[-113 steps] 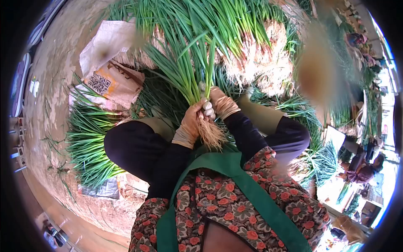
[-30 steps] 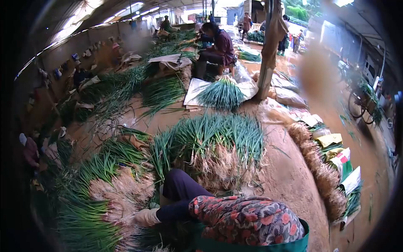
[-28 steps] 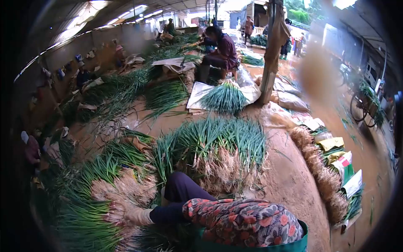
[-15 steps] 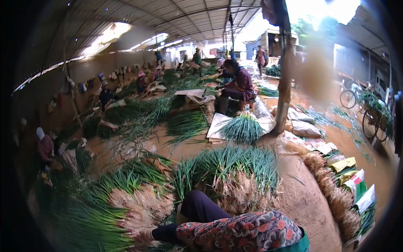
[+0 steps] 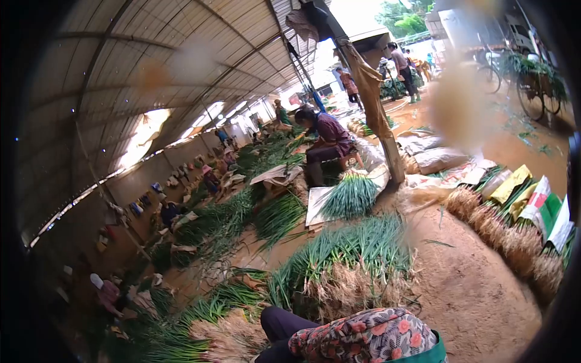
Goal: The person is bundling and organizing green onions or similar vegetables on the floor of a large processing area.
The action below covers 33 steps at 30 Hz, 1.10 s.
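Neither of my hands shows in this view. A floral-patterned sleeve or garment (image 5: 369, 339) with a green edge crosses the bottom, and a dark trouser knee (image 5: 281, 320) rises beside it. To the left of the knee lies a pile of green onions (image 5: 227, 339), its pale roots turned toward me and green leaves fanning left. Just beyond the knee sits a larger bundled heap of green onions (image 5: 345, 260), leaves away from me and tangled roots near.
A seated person in a dark top (image 5: 333, 136) works ahead, near a leaning post (image 5: 375, 115). Bundles with roots and sacks (image 5: 514, 221) line the right side. Another onion bundle (image 5: 351, 195) rests on a white sheet. Several people sit at left; others stand at the back.
My view has tilted and swung right, so the scene leans and sits differently in the frame. A hand seen at the lower left, by the onion roots, is out of sight now.
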Tool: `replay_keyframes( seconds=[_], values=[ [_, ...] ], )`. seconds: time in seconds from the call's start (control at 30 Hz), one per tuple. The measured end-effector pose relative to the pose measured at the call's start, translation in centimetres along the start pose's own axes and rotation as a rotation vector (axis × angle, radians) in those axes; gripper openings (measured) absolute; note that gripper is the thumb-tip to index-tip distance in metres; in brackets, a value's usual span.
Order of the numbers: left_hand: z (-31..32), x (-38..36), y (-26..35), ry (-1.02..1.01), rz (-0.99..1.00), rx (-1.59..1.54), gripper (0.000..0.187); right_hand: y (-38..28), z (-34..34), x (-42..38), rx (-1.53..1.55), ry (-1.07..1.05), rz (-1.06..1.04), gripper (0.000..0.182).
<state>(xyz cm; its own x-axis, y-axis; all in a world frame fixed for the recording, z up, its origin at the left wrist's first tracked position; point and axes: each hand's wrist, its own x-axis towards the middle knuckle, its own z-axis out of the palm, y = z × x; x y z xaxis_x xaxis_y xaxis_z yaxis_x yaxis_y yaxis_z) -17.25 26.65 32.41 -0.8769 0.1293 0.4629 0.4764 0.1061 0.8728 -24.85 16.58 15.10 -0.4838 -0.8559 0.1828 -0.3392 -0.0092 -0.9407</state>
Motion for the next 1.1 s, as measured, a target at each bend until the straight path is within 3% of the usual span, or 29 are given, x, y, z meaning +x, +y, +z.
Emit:
replay_keyframes(
  seconds=[0.5,0.87,1.1],
  values=[
    [8.3,1.0,9.6,-0.163,0.125,0.176,0.043,-4.9,-0.9,-3.8,0.035,0.013,-0.128,0.016],
    [10.3,1.3,10.1,-0.146,0.098,0.213,0.041,-5.4,-1.4,-5.6,0.06,0.005,-0.157,0.016],
    [7.9,0.5,8.0,-0.038,0.032,0.171,0.04,-5.2,-1.1,-4.7,0.093,-0.03,-0.164,0.015]
  ],
)
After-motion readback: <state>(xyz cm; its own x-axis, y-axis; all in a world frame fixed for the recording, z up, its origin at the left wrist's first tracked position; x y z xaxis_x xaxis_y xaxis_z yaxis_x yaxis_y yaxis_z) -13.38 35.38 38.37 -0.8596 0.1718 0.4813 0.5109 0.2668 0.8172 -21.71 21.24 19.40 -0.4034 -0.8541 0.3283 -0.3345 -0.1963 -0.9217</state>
